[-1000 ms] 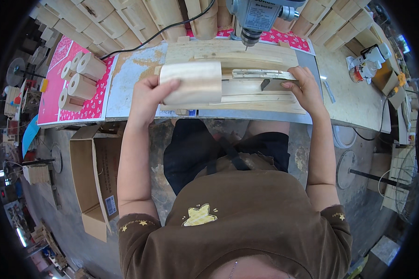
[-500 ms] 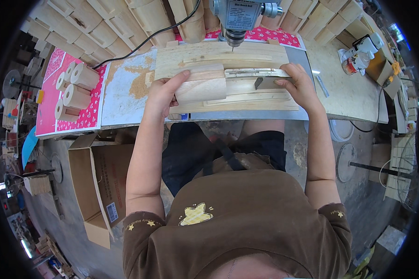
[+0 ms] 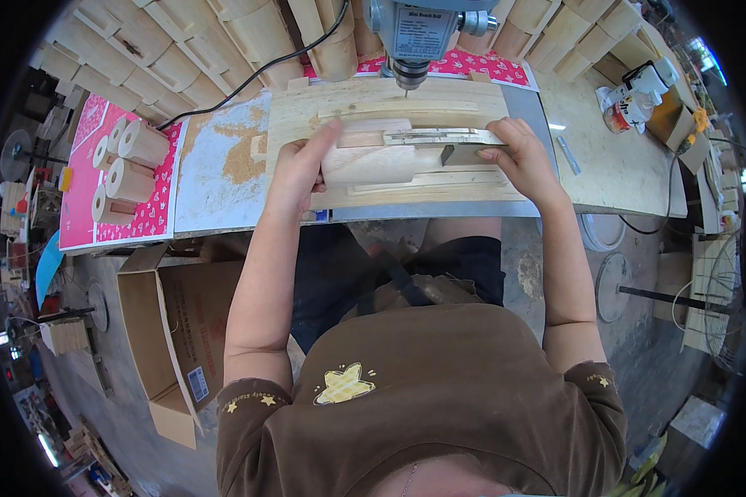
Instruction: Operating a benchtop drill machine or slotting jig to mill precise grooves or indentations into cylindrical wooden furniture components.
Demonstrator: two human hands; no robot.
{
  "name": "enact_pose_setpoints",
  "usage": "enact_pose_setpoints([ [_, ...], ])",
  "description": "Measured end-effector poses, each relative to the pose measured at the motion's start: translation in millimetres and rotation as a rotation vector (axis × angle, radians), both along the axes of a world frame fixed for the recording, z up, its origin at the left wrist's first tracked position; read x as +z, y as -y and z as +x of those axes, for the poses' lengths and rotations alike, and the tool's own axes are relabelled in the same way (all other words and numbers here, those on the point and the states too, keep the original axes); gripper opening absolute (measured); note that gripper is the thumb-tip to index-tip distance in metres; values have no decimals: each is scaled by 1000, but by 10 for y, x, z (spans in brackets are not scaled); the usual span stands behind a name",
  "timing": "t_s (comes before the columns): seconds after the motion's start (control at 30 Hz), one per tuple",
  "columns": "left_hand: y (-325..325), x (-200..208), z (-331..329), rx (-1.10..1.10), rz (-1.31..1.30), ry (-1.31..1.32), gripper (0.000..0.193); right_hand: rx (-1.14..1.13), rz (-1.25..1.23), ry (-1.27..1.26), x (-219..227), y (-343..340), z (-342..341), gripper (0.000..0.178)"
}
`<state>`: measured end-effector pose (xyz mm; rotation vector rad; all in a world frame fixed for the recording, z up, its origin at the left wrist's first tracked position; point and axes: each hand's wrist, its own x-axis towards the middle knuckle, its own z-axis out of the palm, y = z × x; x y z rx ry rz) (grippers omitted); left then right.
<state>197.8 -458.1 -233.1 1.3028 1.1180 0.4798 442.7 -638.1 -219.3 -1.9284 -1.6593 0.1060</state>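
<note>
Clasping wooden cylinder [image 3: 369, 168], left hand [image 3: 297, 171] curled, right hand [image 3: 524, 159] pinching slim strip [image 3: 439, 137] (drill [image 3: 423, 35] beyond)

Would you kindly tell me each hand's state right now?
Left hand: closed, holding the wooden cylinder.
Right hand: closed, holding the slim strip.

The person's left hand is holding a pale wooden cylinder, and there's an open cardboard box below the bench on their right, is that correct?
Not quite: in the head view, the open cardboard box is on the person's left. The left hand does hold a pale wooden cylinder.
</note>
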Motion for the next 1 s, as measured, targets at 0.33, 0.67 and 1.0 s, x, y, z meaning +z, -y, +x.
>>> enact_pose_setpoints([
  [0.33, 148, -328, 190, -32, -57, 444, 48, -26, 106, 99, -108, -139, 24, 31],
  [0.67, 50, -563, 179, -91, 905, -153, 62, -125, 187, 96, -241, -554, -105, 43],
  [1.0, 5, -598, 128, -130, 953, -215, 61, -273, 1280, -383, 1329, -1235, -287, 24],
])
